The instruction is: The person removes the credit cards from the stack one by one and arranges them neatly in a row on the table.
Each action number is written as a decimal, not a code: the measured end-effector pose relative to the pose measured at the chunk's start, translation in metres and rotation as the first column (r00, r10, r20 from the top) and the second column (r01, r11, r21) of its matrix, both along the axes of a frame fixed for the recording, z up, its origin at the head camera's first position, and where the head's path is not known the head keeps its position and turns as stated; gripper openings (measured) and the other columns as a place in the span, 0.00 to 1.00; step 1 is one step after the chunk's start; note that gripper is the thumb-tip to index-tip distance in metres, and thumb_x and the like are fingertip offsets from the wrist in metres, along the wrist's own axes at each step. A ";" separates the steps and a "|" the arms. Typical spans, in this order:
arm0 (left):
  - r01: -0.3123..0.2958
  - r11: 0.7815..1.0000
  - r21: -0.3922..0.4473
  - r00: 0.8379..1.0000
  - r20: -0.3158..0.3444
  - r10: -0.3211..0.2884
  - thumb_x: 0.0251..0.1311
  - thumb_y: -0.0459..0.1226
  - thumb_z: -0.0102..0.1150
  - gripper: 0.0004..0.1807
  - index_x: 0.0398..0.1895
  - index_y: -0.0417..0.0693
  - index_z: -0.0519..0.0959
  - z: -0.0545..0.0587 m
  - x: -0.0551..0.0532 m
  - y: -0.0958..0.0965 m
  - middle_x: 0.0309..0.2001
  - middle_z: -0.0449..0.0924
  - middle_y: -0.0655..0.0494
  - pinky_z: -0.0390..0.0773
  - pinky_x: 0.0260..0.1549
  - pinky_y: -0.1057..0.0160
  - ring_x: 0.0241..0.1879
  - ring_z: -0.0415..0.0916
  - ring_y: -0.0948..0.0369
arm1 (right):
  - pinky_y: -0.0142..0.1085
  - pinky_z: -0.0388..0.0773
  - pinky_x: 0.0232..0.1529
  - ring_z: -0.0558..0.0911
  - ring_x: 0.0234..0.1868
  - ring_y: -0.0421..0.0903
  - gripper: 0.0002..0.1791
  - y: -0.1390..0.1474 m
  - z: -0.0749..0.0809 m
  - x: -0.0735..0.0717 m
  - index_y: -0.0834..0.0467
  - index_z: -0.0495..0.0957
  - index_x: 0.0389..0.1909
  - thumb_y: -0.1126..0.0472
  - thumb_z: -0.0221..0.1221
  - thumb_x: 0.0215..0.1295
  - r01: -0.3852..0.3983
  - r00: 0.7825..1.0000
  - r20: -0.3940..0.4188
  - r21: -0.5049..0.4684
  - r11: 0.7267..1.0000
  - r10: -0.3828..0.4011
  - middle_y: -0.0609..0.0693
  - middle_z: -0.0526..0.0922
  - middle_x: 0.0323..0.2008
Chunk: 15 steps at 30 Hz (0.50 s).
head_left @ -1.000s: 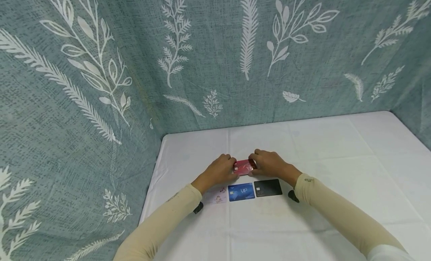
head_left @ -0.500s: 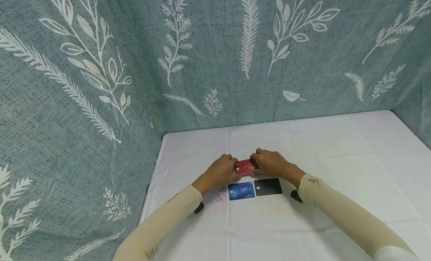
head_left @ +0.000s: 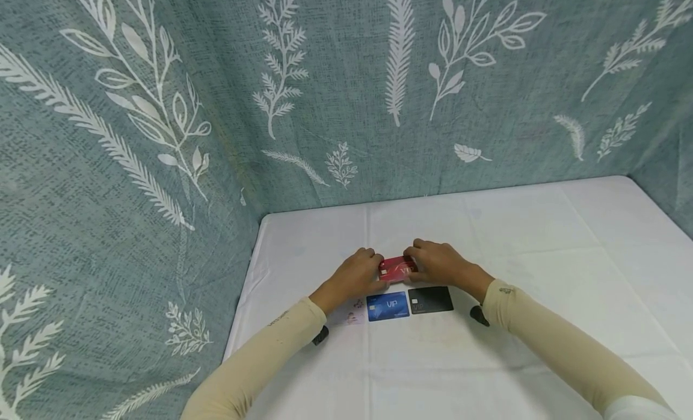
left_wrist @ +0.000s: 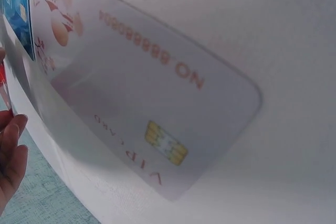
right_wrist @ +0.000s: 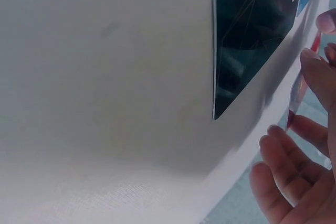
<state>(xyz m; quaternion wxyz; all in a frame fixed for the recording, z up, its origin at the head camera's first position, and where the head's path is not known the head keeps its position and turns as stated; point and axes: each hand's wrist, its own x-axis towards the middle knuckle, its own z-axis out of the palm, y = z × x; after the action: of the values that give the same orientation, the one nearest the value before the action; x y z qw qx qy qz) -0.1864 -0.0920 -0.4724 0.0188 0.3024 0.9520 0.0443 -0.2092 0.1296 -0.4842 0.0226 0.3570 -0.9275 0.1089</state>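
A red VIP card [head_left: 397,269] with a chip is held between two hands over the white table. My left hand [head_left: 354,272] pinches its left end, thumb at the near edge and fingers at the far edge. At its right end, my right hand [head_left: 440,263] pinches it; in the right wrist view, thumb and index finger [right_wrist: 310,129] meet at the card while the other fingers fan loosely. Just nearer to the person lie a pale flowered VIP card [left_wrist: 126,93], a blue VIP card [head_left: 387,306] and a black VIP card [head_left: 431,300] in a row.
A white cloth covers the table [head_left: 530,245]. Behind it and on the left hangs a green curtain [head_left: 346,95] with white leaf prints. Small black devices [head_left: 320,336] show under the wrists. The left forearm partly covers the pale card in the head view.
The red card and my right hand have shifted slightly to the right, and my left hand has followed a little. The three cards in the row stay put.
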 end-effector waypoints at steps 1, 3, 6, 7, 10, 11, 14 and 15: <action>0.001 1.000 -0.001 1.000 -0.001 -0.001 0.55 0.53 0.61 0.27 0.50 0.44 0.78 0.001 0.000 0.001 0.40 0.77 0.55 0.75 0.40 0.66 0.36 0.69 0.62 | 0.32 0.77 0.30 0.72 0.28 0.38 0.31 0.001 0.000 0.001 0.56 0.78 0.51 0.40 0.67 0.51 -0.001 1.000 0.002 -0.003 1.000 0.001 0.47 0.77 0.35; 0.005 1.000 -0.004 1.000 0.001 -0.005 0.55 0.54 0.61 0.27 0.50 0.44 0.78 0.001 0.001 0.002 0.41 0.77 0.54 0.75 0.42 0.66 0.37 0.69 0.62 | 0.33 0.77 0.30 0.73 0.29 0.38 0.31 0.002 0.001 0.002 0.56 0.78 0.51 0.40 0.67 0.51 -0.003 1.000 0.005 -0.007 1.000 0.003 0.47 0.77 0.35; 0.011 1.000 -0.009 1.000 0.000 -0.011 0.56 0.54 0.61 0.28 0.51 0.43 0.77 0.002 0.002 0.003 0.43 0.77 0.53 0.76 0.44 0.65 0.38 0.70 0.62 | 0.33 0.77 0.30 0.73 0.29 0.38 0.31 0.004 0.002 0.003 0.55 0.78 0.51 0.40 0.67 0.51 -0.003 1.000 0.008 -0.010 1.000 0.003 0.47 0.77 0.35; 0.012 1.000 -0.008 1.000 0.000 -0.012 0.56 0.54 0.61 0.28 0.51 0.43 0.77 0.002 0.003 0.004 0.43 0.77 0.53 0.76 0.44 0.65 0.39 0.70 0.62 | 0.33 0.77 0.30 0.72 0.28 0.38 0.31 0.005 0.002 0.004 0.55 0.78 0.51 0.40 0.67 0.50 -0.004 1.000 0.010 -0.012 1.000 0.004 0.47 0.77 0.35; 0.022 1.000 -0.006 1.000 -0.004 -0.022 0.56 0.53 0.62 0.27 0.51 0.43 0.77 0.004 0.005 0.005 0.43 0.78 0.52 0.76 0.45 0.64 0.39 0.71 0.61 | 0.32 0.76 0.29 0.72 0.28 0.38 0.32 0.008 0.002 0.006 0.55 0.79 0.51 0.39 0.67 0.50 -0.007 1.000 0.016 -0.016 1.000 0.007 0.46 0.77 0.35; 0.025 1.000 -0.004 1.000 -0.004 -0.025 0.56 0.53 0.62 0.27 0.51 0.43 0.78 0.004 0.006 0.006 0.43 0.78 0.52 0.76 0.45 0.64 0.39 0.71 0.61 | 0.32 0.75 0.29 0.72 0.28 0.38 0.32 0.008 0.002 0.006 0.55 0.79 0.50 0.39 0.67 0.49 -0.007 1.000 0.019 -0.018 1.000 0.007 0.46 0.76 0.35; 0.029 1.000 -0.007 1.000 -0.005 -0.029 0.56 0.53 0.62 0.27 0.50 0.43 0.78 0.005 0.008 0.007 0.43 0.78 0.52 0.76 0.44 0.64 0.39 0.71 0.62 | 0.31 0.74 0.28 0.72 0.28 0.37 0.32 0.010 0.000 0.008 0.55 0.79 0.50 0.39 0.67 0.49 -0.008 1.000 0.017 -0.014 1.000 0.008 0.46 0.76 0.34; 0.029 1.000 -0.010 1.000 -0.008 -0.029 0.56 0.54 0.62 0.27 0.50 0.43 0.78 0.005 0.009 0.007 0.42 0.78 0.52 0.76 0.44 0.65 0.39 0.71 0.62 | 0.31 0.74 0.28 0.72 0.28 0.37 0.32 0.010 0.000 0.008 0.54 0.79 0.50 0.38 0.67 0.49 -0.008 1.000 0.014 -0.014 1.000 0.008 0.45 0.76 0.34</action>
<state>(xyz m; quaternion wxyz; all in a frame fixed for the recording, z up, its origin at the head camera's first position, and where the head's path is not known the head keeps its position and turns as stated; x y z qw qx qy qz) -0.1776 -0.0851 -0.4678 0.0171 0.3160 0.9478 0.0381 -0.2008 0.1397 -0.4845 0.0180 0.3599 -0.9254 0.1178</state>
